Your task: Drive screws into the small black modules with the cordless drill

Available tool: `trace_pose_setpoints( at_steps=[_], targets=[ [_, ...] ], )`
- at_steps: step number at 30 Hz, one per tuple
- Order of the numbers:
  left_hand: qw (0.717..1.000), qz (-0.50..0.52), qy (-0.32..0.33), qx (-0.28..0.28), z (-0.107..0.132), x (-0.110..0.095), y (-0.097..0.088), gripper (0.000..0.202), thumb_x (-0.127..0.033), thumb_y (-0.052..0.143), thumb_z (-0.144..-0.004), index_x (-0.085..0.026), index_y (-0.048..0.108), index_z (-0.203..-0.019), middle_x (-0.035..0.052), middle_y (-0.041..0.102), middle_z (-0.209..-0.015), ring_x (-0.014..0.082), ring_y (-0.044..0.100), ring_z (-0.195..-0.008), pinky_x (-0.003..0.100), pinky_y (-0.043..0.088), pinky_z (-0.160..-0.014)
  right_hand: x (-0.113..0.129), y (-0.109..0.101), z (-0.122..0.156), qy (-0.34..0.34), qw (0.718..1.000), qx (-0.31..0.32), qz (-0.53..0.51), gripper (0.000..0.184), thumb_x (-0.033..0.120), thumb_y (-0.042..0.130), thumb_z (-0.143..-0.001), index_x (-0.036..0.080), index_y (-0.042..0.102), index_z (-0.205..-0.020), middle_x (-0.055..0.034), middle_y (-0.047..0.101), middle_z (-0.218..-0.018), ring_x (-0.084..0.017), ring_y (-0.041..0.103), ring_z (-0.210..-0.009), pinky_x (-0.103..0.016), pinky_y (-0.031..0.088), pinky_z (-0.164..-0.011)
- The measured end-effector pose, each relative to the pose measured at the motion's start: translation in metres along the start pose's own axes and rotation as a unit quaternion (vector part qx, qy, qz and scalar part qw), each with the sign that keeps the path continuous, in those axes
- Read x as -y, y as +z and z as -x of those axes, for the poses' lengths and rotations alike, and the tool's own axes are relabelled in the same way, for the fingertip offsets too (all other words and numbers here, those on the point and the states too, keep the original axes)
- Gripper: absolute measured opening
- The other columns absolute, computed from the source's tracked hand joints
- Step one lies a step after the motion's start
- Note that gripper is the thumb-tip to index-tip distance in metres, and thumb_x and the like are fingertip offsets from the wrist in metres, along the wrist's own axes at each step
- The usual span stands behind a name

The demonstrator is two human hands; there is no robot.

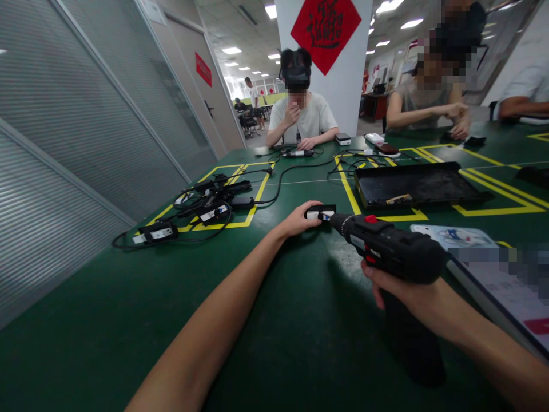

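Note:
My left hand (pixel 300 220) is stretched forward, its fingers closed around a small black power adapter (pixel 315 215) with a white label, steadying it on the green table. A black cordless drill (pixel 392 246) with red buttons is gripped in my right hand (pixel 412 294), with the fingers wrapped round its handle. The drill points left and away from me, and its chuck sits at the right end of the adapter. Whether the bit touches the adapter cannot be made out.
Several adapters with tangled black cables (pixel 214 197) lie at the left on yellow tape. A black tray (pixel 416 186) sits back right. A phone (pixel 454 236) and a notebook (pixel 493 286) lie near my right arm. Two people (pixel 302 114) (pixel 429 103) sit across the green table (pixel 128 320).

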State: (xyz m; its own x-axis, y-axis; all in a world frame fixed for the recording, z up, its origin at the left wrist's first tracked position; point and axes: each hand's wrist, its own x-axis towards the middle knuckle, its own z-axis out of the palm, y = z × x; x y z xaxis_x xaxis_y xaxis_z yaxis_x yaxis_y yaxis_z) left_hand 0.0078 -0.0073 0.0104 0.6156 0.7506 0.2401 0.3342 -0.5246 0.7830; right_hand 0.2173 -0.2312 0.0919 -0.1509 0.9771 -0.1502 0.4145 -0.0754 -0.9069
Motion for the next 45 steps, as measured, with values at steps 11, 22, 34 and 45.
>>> trace_pose_setpoints(
  at_steps=[11, 22, 34, 45],
  targets=[
    [1.000, 0.002, -0.012, 0.000, 0.0007, -0.0030, 0.0011, 0.055, -0.023, 0.061, -0.069, -0.016, 0.048, -0.123, 0.0061, 0.056, -0.116, 0.0191, 0.054, -0.099, 0.032, 0.043, -0.090, 0.0053, 0.0004, 0.0009, 0.005, 1.000, -0.009, 0.027, 0.024, 0.036, 0.048, -0.087, 0.022, 0.056, -0.069, 0.0014, 0.059, -0.058, -0.016, 0.056, -0.060, -0.031, 0.041, -0.062],
    [1.000, 0.019, -0.013, 0.001, 0.0006, -0.0009, 0.0016, 0.056, -0.024, 0.062, -0.069, -0.016, 0.048, -0.122, 0.0059, 0.057, -0.108, 0.0169, 0.055, -0.089, 0.029, 0.045, -0.080, 0.0001, -0.0005, 0.0025, -0.002, 0.997, -0.012, 0.072, 0.042, 0.043, 0.045, -0.088, 0.023, 0.055, -0.053, -0.0018, 0.061, -0.065, -0.020, 0.058, -0.072, -0.036, 0.043, -0.071],
    [1.000, 0.022, -0.006, -0.004, 0.0006, 0.0003, 0.0023, 0.055, -0.023, 0.062, -0.069, -0.016, 0.048, -0.122, 0.0058, 0.056, -0.107, 0.0171, 0.054, -0.090, 0.029, 0.044, -0.081, 0.0037, -0.0003, 0.0018, -0.009, 0.996, -0.017, 0.086, 0.039, 0.041, 0.045, -0.088, 0.023, 0.056, -0.054, 0.0002, 0.059, -0.060, -0.016, 0.055, -0.061, -0.031, 0.043, -0.064],
    [1.000, 0.000, -0.007, -0.003, 0.0010, -0.0046, 0.0007, 0.054, -0.023, 0.062, -0.069, -0.014, 0.049, -0.121, 0.0052, 0.056, -0.106, 0.0163, 0.053, -0.088, 0.027, 0.043, -0.081, 0.0036, 0.0005, 0.0004, -0.004, 0.996, -0.027, 0.090, 0.037, 0.040, 0.047, -0.087, 0.022, 0.057, -0.056, 0.0010, 0.060, -0.062, -0.014, 0.055, -0.061, -0.029, 0.042, -0.063]
  ],
)
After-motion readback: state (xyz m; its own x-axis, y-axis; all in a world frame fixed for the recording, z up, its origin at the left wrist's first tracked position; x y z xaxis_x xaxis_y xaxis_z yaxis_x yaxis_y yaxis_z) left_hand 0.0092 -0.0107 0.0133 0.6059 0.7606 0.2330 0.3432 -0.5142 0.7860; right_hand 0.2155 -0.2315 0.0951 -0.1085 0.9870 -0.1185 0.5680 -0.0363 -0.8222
